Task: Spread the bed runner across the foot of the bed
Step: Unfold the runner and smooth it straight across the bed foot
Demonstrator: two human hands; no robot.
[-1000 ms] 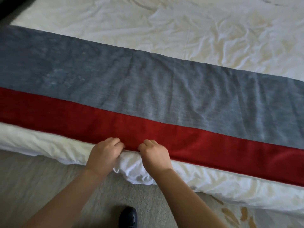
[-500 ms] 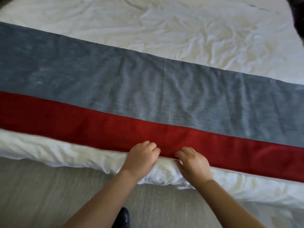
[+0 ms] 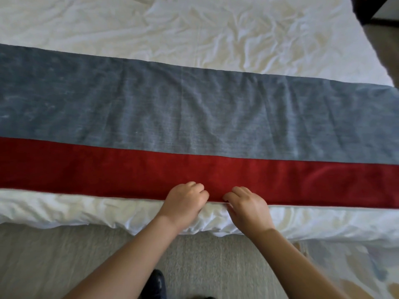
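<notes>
Shift: left hand (image 3: pixel 185 201), right hand (image 3: pixel 248 208) — moved rightward along white bed (image 3: pixel 86 210) foot edge.
Grip: both pinching grey-and-red fabric bed runner (image 3: pixel 194 117) hem; alignment nearly done.

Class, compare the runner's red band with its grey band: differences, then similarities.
The red band is narrower than the grey band. The red band lies nearest the foot edge, pinched by left hand and right hand; the grey band farther in, untouched. Both span the bed.

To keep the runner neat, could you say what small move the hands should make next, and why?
Probably a gentle tug toward the person: the left hand and right hand pinch the near red edge of the bed runner, and creases cross its grey band.
</notes>
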